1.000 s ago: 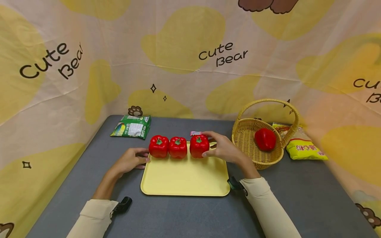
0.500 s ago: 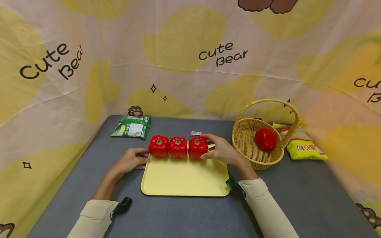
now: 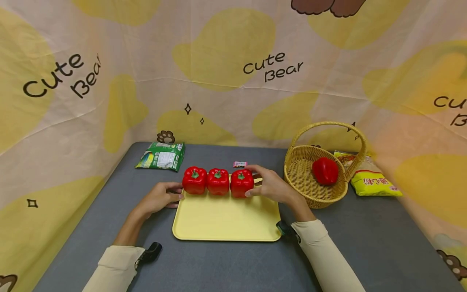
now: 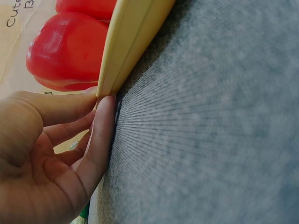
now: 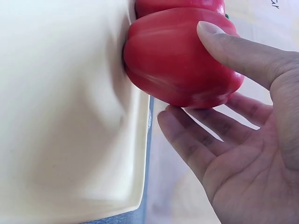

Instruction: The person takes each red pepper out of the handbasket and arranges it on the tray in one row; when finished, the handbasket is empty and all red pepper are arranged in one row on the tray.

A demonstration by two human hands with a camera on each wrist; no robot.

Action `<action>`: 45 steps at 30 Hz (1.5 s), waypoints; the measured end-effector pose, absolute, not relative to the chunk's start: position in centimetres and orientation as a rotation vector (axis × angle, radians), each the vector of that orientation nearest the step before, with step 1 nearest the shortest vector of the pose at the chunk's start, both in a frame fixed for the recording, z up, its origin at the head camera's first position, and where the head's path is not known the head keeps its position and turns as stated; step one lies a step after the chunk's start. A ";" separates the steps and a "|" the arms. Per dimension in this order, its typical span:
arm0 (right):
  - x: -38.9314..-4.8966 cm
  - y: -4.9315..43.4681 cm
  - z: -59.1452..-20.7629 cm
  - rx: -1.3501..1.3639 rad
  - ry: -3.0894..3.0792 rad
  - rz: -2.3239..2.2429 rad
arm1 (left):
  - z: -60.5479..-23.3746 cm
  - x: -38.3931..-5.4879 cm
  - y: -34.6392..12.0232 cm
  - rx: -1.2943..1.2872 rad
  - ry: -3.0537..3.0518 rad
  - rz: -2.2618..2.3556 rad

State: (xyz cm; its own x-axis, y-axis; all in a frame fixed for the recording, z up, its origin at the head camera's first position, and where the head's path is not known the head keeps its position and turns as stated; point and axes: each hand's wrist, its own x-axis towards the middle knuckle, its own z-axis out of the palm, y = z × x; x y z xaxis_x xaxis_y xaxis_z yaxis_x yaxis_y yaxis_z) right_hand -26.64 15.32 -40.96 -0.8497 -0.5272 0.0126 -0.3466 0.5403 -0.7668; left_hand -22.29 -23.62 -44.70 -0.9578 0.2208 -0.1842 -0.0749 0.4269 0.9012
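Note:
Three red bell peppers stand side by side along the far edge of a yellow tray [image 3: 226, 223]: the left pepper [image 3: 194, 181], the middle pepper [image 3: 218, 181] and the right pepper [image 3: 242, 185]. My right hand [image 3: 273, 184] holds the right pepper from its right side. In the right wrist view the thumb lies on that pepper [image 5: 180, 60] and fingertips touch its other side. At the tray's far left corner, my left hand [image 3: 160, 196] pinches the rim [image 4: 128, 42] between thumb and fingers, beside the left pepper [image 4: 67, 51].
A wicker basket [image 3: 300, 166] with a tall handle stands to the right, another red pepper [image 3: 325, 171] inside. Behind it lies a yellow bag [image 3: 373, 182]. A green packet [image 3: 162, 156] is at the back left. A small pink packet [image 3: 240, 164] lies beyond the tray.
My right hand has shifted the right pepper slightly left and nearer, narrowing the gap to the middle pepper. The left hand has stayed on the tray's rim.

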 end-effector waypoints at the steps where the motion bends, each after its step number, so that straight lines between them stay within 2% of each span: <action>1: -26.7 15.3 -41.0 -0.738 2.559 -1.202 | -44.7 -22.3 -23.7 0.133 2.407 1.542; 45: -26.7 15.1 -40.9 -0.746 2.601 -1.181 | -44.8 -22.3 -23.7 0.148 2.383 1.572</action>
